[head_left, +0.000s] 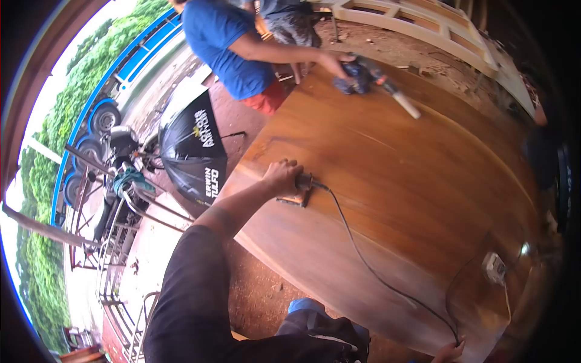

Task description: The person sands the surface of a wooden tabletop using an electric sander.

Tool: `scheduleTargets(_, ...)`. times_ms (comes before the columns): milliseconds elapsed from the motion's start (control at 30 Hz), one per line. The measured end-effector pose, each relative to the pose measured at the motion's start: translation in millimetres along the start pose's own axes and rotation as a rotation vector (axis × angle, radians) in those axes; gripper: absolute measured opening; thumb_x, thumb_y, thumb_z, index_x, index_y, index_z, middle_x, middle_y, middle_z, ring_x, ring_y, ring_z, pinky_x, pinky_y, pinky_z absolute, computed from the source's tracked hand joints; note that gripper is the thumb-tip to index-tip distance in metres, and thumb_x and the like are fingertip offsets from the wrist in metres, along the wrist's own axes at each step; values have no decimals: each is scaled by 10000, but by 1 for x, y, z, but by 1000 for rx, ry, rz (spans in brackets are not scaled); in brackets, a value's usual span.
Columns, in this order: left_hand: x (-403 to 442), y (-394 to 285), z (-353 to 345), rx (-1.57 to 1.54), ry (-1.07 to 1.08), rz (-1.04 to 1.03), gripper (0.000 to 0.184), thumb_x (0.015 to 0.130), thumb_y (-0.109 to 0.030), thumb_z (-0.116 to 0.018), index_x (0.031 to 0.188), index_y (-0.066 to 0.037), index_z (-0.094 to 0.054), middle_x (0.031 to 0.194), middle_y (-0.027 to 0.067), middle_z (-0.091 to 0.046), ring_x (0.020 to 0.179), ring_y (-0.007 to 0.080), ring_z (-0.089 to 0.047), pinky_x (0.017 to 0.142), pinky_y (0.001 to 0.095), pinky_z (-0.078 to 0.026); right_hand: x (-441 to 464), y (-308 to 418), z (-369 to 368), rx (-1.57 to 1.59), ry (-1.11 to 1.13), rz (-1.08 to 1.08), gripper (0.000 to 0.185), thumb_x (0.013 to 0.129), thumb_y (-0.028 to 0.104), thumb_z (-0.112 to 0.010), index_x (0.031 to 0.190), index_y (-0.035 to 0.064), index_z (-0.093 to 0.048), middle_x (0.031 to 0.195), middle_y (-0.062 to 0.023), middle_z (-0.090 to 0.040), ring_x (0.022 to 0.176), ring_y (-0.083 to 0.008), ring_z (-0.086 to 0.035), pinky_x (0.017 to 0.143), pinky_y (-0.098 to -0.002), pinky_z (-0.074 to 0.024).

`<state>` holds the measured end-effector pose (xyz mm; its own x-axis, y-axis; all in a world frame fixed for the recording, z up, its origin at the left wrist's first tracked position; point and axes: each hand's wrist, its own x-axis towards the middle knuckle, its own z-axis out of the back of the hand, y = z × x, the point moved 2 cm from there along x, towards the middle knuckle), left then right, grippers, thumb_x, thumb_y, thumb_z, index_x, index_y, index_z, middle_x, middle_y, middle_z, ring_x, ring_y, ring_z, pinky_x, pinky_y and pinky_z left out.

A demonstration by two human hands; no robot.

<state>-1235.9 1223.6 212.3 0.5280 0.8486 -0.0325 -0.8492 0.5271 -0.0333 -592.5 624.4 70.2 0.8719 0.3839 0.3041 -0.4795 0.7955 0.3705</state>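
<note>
L hand [283, 176] grips sander [304, 181] nr counter's [387, 175] L edge, broad top stretching R; R hand [449, 352] holds cord [354, 245] by near edge; umbrella [190, 151] L of counter: "ERWIN".

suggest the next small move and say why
Perhaps draw the cord aside with the right hand holding it: it trails across the wooden panel from the sander in the left hand, and could snag.
</note>
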Motion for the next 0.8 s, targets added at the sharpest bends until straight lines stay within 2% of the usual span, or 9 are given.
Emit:
scheduleTargets(33,3,-25,3,-26,18,-26,429,663,-454,-806,920,-138,-671,949,103,-658,977,345,-650,776,498,-533,-1,-26,11,-85,-4,-14,394,1004,223,-558,1214,-99,-640,1175,-284,-672,1107,-376,-658,983,-401,-499)
scheduleTargets(67,6,-45,0,-22,36,-39,416,661,-443,-814,918,-144,-681,938,102,-658,956,345,-647,790,493,-527,-8,0,34,56,-40,-79,302,1003,158,-554,1113,-98,-672,975,-268,-716,906,-344,-694,828,-416,-526)
scheduleTargets(167,20,-104,-15,-125,68,-172,368,668,-407,-822,942,-180,-729,910,99,-654,895,330,-628,822,467,-505,-2,-67,36,188,-145,-154,312,905,7,-594,1200,-53,-677,1119,-190,-722,1008,-272,-695,946,-366,-538)
scheduleTargets(233,24,-162,-6,-127,67,-225,380,664,-339,-831,1011,-205,-754,886,88,-646,877,315,-619,819,454,-495,12,-56,72,-69,-145,-199,327,869,37,-628,1170,-79,-683,1075,-190,-733,968,-280,-714,912,-374,-558)
scheduleTargets(267,25,-192,-8,-111,-14,-310,408,638,-348,-845,947,-117,-711,911,100,-651,907,311,-637,793,446,-528,20,-67,72,145,-402,-4,248,925,88,-616,1081,-83,-705,924,-173,-745,787,-241,-688,794,-363,-558)
scheduleTargets(300,28,-230,-8,-102,11,-363,404,635,-332,-842,947,-114,-707,915,99,-652,905,313,-638,782,447,-531,31,-50,93,144,-332,-143,269,996,152,-579,990,-95,-685,746,-143,-687,651,-178,-540,664,-345,-496)
scheduleTargets(367,30,-279,0,-56,41,-410,397,627,-298,-835,947,-106,-699,922,97,-653,901,315,-640,760,448,-537,47,-70,105,187,-329,-196,352,1038,220,-549,913,-98,-636,634,-85,-547,625,-161,-391,580,-332,-407)
scheduleTargets(567,30,-405,-12,-113,16,-563,384,594,-208,-805,927,-90,-655,889,98,-635,844,332,-629,692,459,-519,87,-88,133,359,-535,-216,465,1032,262,-577,672,-1,-445,609,37,-302,622,-81,-295,544,-293,-273)
scheduleTargets(800,33,-532,-10,-143,37,-706,391,624,-223,-814,971,-108,-674,919,96,-631,858,325,-615,710,463,-503,125,-117,121,675,-698,-58,328,1001,123,-586,701,54,-473,670,98,-371,649,-32,-326,570,-228,-265)
